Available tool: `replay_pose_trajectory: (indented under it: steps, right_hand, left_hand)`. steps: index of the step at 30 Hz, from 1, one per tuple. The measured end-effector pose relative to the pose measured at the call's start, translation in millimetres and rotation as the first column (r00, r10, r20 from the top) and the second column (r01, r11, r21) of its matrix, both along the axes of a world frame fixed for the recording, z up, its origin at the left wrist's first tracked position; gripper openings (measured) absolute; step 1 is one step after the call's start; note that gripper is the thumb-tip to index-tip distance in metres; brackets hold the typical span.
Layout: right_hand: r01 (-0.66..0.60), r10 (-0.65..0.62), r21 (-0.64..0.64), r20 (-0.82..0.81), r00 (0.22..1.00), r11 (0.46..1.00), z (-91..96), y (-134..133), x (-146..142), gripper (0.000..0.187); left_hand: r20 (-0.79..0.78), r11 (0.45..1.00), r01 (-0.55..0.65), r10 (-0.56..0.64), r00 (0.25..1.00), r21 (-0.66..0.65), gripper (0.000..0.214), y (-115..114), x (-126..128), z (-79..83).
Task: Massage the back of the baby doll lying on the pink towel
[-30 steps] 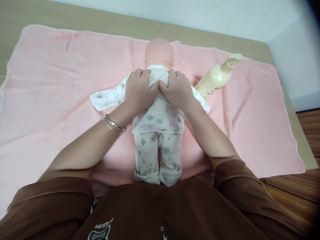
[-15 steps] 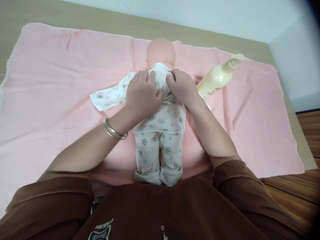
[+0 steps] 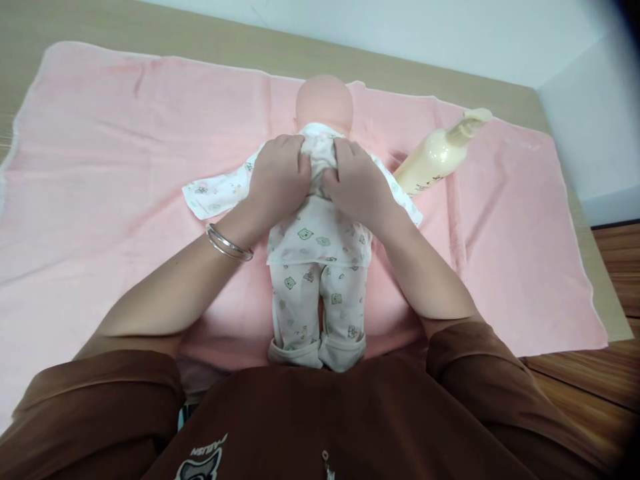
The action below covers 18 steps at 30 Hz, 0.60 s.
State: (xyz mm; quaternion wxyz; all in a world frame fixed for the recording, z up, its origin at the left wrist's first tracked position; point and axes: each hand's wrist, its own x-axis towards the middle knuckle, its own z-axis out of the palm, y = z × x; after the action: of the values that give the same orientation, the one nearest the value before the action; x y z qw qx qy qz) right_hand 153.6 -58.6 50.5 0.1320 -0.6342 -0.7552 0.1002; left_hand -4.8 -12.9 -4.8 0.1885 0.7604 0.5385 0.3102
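Observation:
A baby doll lies on its back, head away from me, in a white bear-print top and matching trousers with rolled cuffs. My left hand, with a silver bangle at the wrist, grips the gathered top at the doll's chest. My right hand presses and holds the same bunched cloth from the other side, its fingers touching my left hand's side of the fold. The doll's chest is hidden under my hands. One sleeve of the top lies spread out to the left.
The doll lies on a pink towel spread over a beige table. A cream lotion pump bottle lies at the right of the doll. A white wall rises beyond the table, and a wooden floor shows at right.
My hands have moved closer together at the doll's chest, and the top's fabric is now bunched up between them. The bottle and towel shifted slightly in view.

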Motion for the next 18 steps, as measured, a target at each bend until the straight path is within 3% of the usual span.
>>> replay_pose_trajectory:
  steps: [5,10,14,18]
  right_hand:
    - [0.115,-0.118,-0.059,-0.056,0.991,0.992,-9.8,27,12,0.037]
    - [0.050,-0.050,-0.010,0.024,0.998,0.999,-13.1,9,4,0.049]
    - [-0.027,0.028,-0.037,0.027,0.999,0.999,-14.6,-11,-5,0.069]
    - [-0.032,0.032,-0.039,-0.016,0.999,0.999,-13.0,-3,-1,0.058]
  left_hand:
    - [-0.041,0.993,0.060,-0.056,0.998,0.102,0.037,-27,8,16.4]
    - [-0.021,1.000,0.010,-0.010,1.000,0.000,0.021,-5,2,10.0]
    - [0.025,1.000,-0.015,0.015,1.000,0.000,0.028,15,-4,-4.9]
    - [-0.005,0.997,0.001,0.000,1.000,0.080,0.034,8,-2,-10.1]
